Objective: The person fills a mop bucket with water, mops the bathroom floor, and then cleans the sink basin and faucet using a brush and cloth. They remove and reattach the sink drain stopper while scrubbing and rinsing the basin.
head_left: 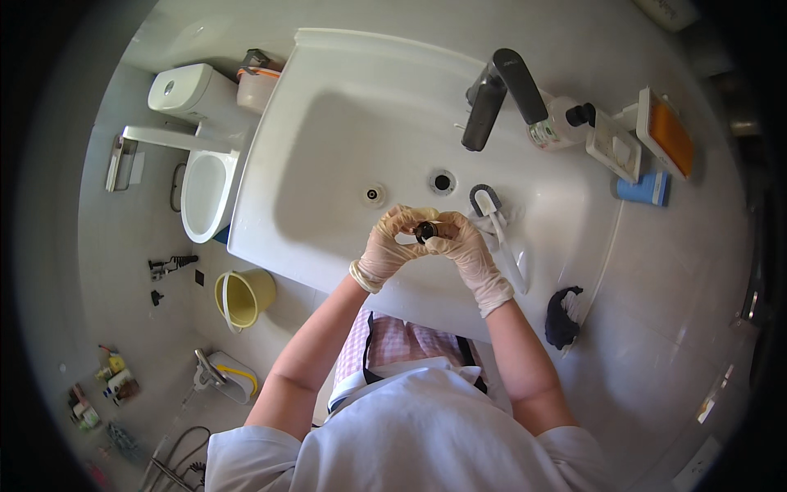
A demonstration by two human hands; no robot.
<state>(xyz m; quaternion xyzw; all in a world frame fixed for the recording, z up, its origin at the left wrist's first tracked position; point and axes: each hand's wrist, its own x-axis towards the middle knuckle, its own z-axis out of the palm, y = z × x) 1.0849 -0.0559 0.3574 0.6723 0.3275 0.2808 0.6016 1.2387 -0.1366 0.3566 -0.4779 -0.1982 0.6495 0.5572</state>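
Note:
In thin pale gloves, my left hand (391, 241) and my right hand (465, 249) meet over the near part of the white washbasin (332, 240). Between their fingertips they hold a small dark cylindrical part (425, 232), its round end facing up; fingers hide the rest of it. Just beyond my hands is the open drain hole (442, 182), dark inside a metal ring. A small round white fitting with a dark centre (372, 195) sits in the basin to its left. A brush with grey bristles and a white handle (505, 255) lies right of my right hand, beside a crumpled whitish cloth (482, 224).
A dark faucet (492, 98) reaches over the basin. To its right stand a pump bottle (556, 123), a soap dish (615, 147) and a blue tube (642, 188). A black cloth (562, 320) hangs near the right edge. Leftward are a toilet (209, 190) and a yellow bucket (255, 298).

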